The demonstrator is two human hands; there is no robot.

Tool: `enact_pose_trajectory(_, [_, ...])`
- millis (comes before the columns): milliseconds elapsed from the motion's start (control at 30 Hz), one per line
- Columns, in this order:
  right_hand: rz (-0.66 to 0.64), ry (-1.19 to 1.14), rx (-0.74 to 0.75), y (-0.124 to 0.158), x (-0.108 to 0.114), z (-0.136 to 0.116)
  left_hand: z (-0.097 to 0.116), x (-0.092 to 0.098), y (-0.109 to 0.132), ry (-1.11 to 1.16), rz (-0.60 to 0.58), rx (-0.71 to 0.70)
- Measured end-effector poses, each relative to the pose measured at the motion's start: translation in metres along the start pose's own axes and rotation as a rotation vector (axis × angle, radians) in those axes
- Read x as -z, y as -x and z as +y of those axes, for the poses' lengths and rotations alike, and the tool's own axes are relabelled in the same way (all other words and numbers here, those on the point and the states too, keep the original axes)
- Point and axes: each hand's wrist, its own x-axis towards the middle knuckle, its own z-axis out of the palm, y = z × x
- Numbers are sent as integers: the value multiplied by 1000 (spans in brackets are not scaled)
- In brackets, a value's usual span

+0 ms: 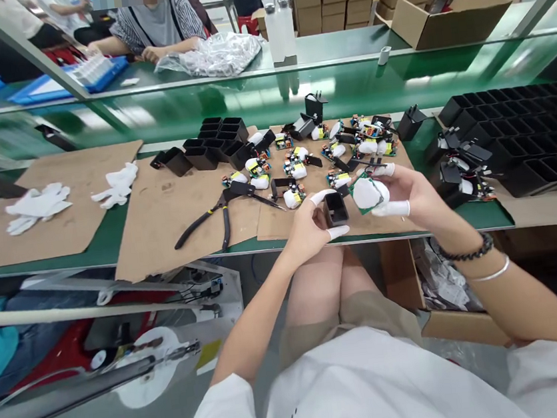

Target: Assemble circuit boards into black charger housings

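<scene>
My left hand [309, 227], with white finger cots on thumb and forefinger, is closed around a black plastic charger housing [336, 209] whose open end faces me. Just to its right, my right hand [410, 195] pinches a circuit board [367, 193] with a green edge and a white padded face. The board and the housing are close together but apart. Beyond my hands lie several loose circuit boards [296, 166] with white, yellow and black parts. Long-nosed pliers [225, 208] with black handles rest on the cardboard to the left.
Empty black housings [215, 142] stand grouped at the back left, and rows of more housings [526, 134] fill the right. White gloves [39, 206] lie at left. A green ledge [340, 47] runs behind; a person sits across it near a plastic bag [218, 55].
</scene>
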Motion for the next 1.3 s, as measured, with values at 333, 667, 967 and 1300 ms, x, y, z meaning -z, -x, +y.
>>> enact_pose_trajectory(333, [25,10,430,49,-47,-26,70,0,45,39,60,-334])
enact_pose_trajectory(667, [44,18,385,61,-47,-37,74,0,48,-1,42,-393])
enact_pose_trajectory(967, [57,-54,315,59,-54,-48,77,3,48,-66,57,-434])
enact_pose_trajectory(1300, [43,21,332,59,-55,-48,74,4,48,-28,57,-429])
